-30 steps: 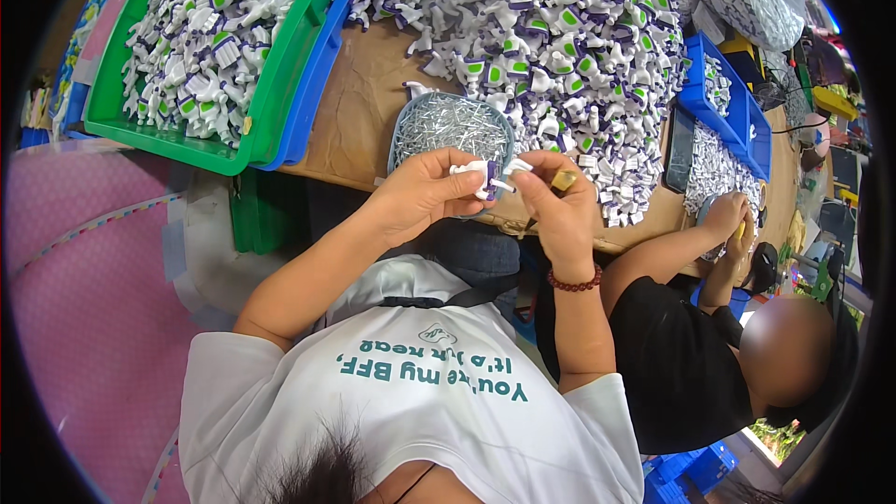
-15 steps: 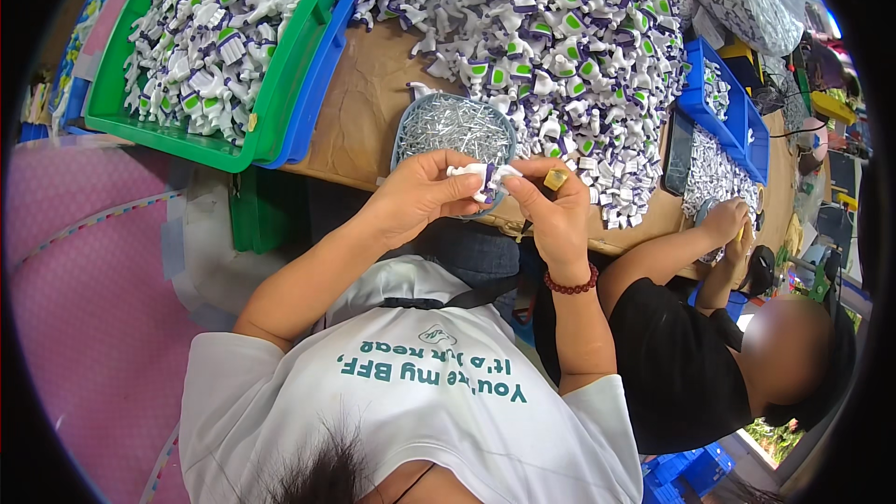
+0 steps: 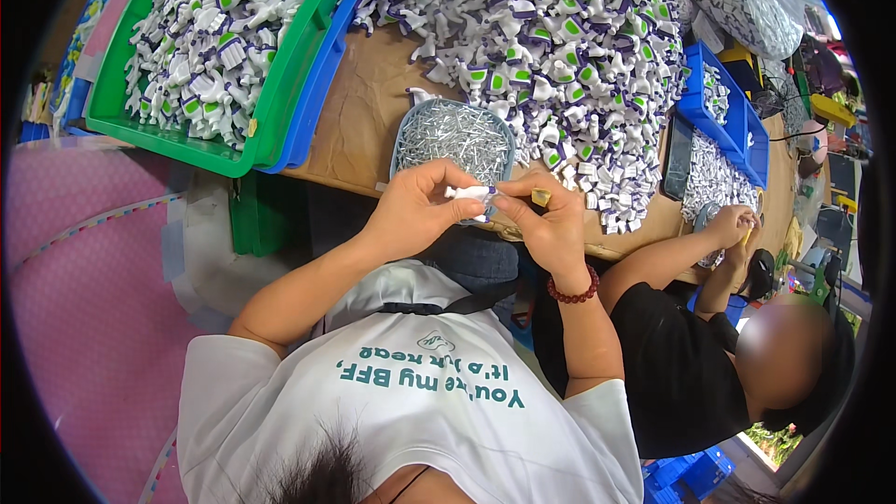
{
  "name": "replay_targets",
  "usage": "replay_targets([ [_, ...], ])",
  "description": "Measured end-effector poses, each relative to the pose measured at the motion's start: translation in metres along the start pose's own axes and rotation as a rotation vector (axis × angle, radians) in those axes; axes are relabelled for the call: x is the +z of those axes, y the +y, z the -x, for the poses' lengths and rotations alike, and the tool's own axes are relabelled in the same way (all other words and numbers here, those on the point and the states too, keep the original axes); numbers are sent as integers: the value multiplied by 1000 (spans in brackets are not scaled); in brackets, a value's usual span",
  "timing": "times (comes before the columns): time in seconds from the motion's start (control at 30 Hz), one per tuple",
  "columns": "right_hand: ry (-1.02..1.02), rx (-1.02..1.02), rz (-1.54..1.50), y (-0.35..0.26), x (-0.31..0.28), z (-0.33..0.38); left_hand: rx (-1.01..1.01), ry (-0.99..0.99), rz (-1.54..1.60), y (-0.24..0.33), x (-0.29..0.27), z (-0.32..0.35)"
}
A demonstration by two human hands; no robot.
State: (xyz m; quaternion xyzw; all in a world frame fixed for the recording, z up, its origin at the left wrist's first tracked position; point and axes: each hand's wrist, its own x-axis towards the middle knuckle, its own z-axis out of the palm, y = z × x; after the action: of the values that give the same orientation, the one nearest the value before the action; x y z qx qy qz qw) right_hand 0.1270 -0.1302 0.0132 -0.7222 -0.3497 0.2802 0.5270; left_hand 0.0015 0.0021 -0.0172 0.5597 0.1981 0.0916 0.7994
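My left hand (image 3: 417, 208) pinches a small white plastic part (image 3: 469, 193) just in front of a grey-blue tray of thin metal pins (image 3: 455, 138). My right hand (image 3: 551, 222) meets it from the right, fingertips on the same part; a small yellow bit (image 3: 540, 196) shows at its fingers. Both hands hover over the front edge of the brown table (image 3: 359, 131). A big heap of white, purple and green plastic parts (image 3: 551, 47) lies just beyond the hands.
A green bin (image 3: 271, 112) full of the same parts sits at the left, with a blue bin edge (image 3: 313, 84) beside it. At the right a person in a black shirt (image 3: 672, 364) works by blue bins (image 3: 723, 121). Pink flooring (image 3: 84, 299) lies to the left.
My hands have stayed together at the table edge, shifting slightly as the fingers work the small white part. The person at the right keeps both hands at their own spot.
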Motion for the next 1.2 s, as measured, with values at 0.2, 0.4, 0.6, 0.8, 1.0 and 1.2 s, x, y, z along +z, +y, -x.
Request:
replay_targets([
  [0.2,29,68,80,-1,5,2,47,-14,-312,5,0,3],
  [0.4,-95,-75,235,-4,1,-4,-56,-211,-452,4,-3,-3],
  [0.6,-138,8,193,-4,-13,2,-337,-137,160,7,-8,-7],
  [0.8,-345,150,-14,-21,2,14,-346,-212,205,8,-10,-7],
  [1.0,-370,136,-20,-18,5,15,-238,-211,-42,4,-5,-1],
  [1.2,-333,80,-92,-5,13,17,-185,-260,-125,0,-4,8],
])
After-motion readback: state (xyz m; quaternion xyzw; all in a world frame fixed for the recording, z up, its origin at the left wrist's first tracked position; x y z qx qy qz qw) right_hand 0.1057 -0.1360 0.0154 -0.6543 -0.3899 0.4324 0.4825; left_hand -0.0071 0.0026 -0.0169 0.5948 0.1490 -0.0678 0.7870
